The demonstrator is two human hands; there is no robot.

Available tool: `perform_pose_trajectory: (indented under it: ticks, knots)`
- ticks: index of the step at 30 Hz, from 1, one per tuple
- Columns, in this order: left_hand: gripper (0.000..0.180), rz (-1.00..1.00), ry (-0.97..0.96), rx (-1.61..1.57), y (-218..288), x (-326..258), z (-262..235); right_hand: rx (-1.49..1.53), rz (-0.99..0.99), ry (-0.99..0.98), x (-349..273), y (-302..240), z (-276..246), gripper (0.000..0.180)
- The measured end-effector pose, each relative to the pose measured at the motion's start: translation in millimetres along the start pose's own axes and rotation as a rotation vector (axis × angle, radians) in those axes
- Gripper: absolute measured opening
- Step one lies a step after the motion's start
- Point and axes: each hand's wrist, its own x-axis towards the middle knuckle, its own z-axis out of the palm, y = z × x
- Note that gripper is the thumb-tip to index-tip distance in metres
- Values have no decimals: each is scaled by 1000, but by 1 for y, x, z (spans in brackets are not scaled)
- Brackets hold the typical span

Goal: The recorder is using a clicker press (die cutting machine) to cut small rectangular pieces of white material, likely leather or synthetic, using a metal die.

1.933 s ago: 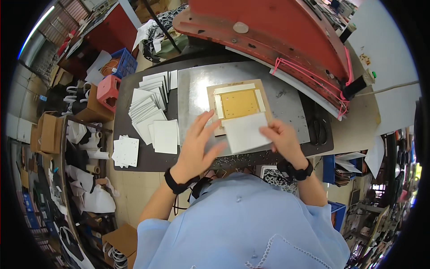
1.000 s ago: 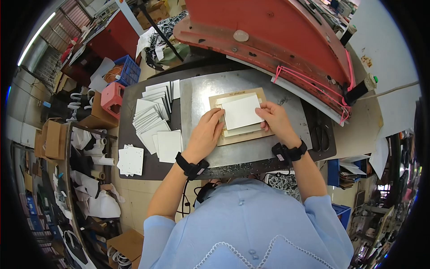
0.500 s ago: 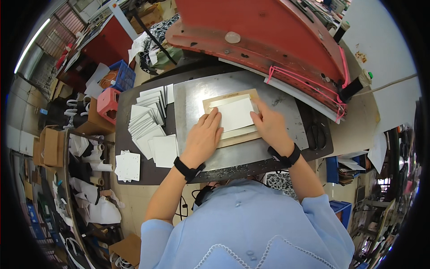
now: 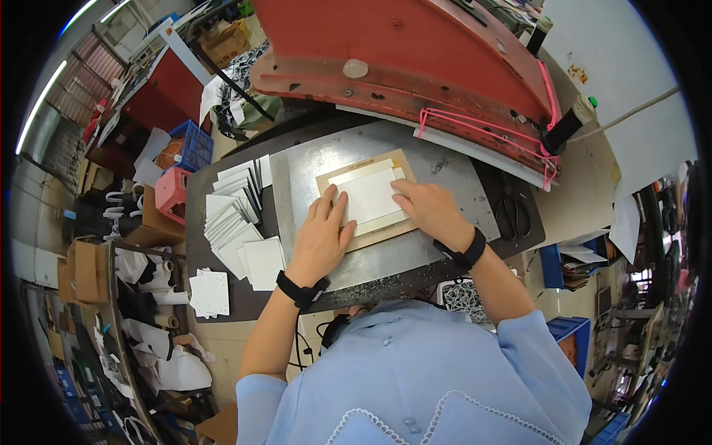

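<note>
Looks like the alignment step: left hand spread flat, right hand half-curled, can't tell if pinching, white card on tan board; next calls for keeping it square.

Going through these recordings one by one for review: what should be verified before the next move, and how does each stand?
1. White card over tan board: ok.
2. Left hand at card's left edge: ok.
3. Right hand at card's right edge: ok.
4. Alignment beneath card: cannot tell, hidden.
5. Scraps cleared from dark table's near edge: not ok, bits scattered there.
6. Scissors apart from both hands: ok.
</note>
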Motion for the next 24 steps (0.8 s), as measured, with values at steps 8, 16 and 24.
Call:
perform_pose_trajectory:
  ticks: [8,16,24]
  knots:
    - [54,-157,231,-330,-9,-22,-25,297,227,660,-19,6,-57,34]
    - [35,-143,237,-431,0,-64,-50,416,135,1207,-33,129,-181,58]
    - [23,-72,-31,-533,33,-91,-55,613,180,997,-33,127,-168,37]
